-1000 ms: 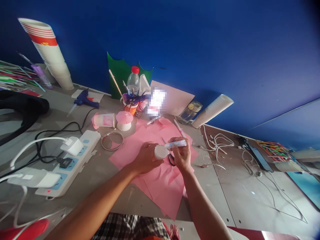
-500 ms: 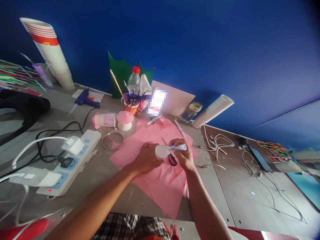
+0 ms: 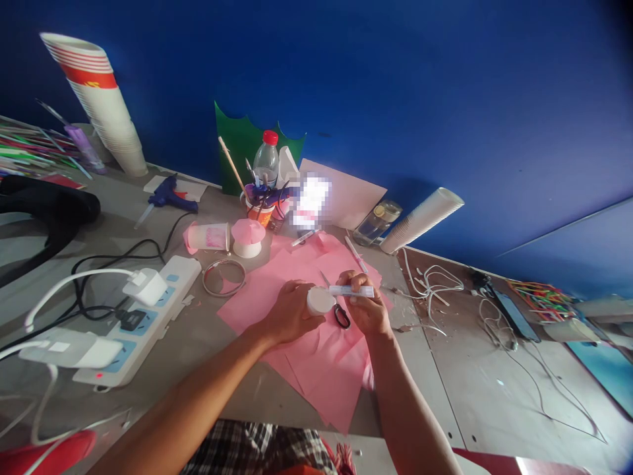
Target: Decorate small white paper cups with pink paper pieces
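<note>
Head view, left to right: a tall stack of paper cups (image 3: 93, 105) leans at the far left, with a glue gun (image 3: 171, 196) lying on the table nearer the middle and a white power strip (image 3: 143, 316) in front of it, plugged with chargers. A pink-wrapped cup (image 3: 208, 237) lies on its side beside a pink-capped white cup (image 3: 247, 239), and a metal ring (image 3: 223, 277) sits just below them. The left hand (image 3: 289, 313) is closed around a white cup (image 3: 320, 301), held above pink paper (image 3: 301, 376). The right hand (image 3: 363, 311) grips a white marker (image 3: 351, 291), its end just beside that cup. Scissors (image 3: 341, 316) lie on the paper under the hands. Behind stand a water bottle (image 3: 266, 161) and a pen holder (image 3: 257, 214). Loose white cables (image 3: 432, 284) and a phone (image 3: 514, 315) lie to the right on the grey table (image 3: 435, 396), against a blue wall (image 3: 445, 99).
</note>
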`<state>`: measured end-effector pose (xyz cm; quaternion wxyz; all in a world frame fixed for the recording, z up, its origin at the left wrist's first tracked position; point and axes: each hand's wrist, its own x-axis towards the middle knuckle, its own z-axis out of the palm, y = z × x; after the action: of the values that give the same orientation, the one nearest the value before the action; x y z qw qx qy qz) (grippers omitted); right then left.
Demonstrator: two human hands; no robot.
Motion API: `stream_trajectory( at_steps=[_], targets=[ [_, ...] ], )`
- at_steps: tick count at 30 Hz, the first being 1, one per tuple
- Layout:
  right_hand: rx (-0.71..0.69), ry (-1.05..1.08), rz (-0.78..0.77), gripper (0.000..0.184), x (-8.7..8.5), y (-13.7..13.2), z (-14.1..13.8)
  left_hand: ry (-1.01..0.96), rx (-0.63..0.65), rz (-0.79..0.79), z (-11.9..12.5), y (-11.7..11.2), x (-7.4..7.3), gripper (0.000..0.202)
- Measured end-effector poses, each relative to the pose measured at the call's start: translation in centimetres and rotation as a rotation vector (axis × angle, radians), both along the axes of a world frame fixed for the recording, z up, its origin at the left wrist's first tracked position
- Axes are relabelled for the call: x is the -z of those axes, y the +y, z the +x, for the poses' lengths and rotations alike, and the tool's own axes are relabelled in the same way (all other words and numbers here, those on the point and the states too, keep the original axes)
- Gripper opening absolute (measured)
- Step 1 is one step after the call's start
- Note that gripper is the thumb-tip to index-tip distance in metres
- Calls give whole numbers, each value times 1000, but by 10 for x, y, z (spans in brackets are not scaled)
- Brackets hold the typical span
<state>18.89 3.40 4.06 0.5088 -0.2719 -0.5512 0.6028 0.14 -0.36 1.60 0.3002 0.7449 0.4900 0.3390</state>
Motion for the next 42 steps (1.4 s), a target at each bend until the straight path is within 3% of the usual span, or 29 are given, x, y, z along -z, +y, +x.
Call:
stream_trajectory(
  at_steps=[9,16,37,42],
  targets=[
    [-73,127,-38,14,4,4,1,-33,3,29,0,0,5,37],
    [-82,69,-44,12,6,5,3,-38,4,9,0,2,11,38],
    [-76,-93,-41,13,5,8,14,-21,9,5,0,1,3,32],
    [-2,-6,-58,14,5,9,13,-21,25,28,1,0,0,31]
  ],
)
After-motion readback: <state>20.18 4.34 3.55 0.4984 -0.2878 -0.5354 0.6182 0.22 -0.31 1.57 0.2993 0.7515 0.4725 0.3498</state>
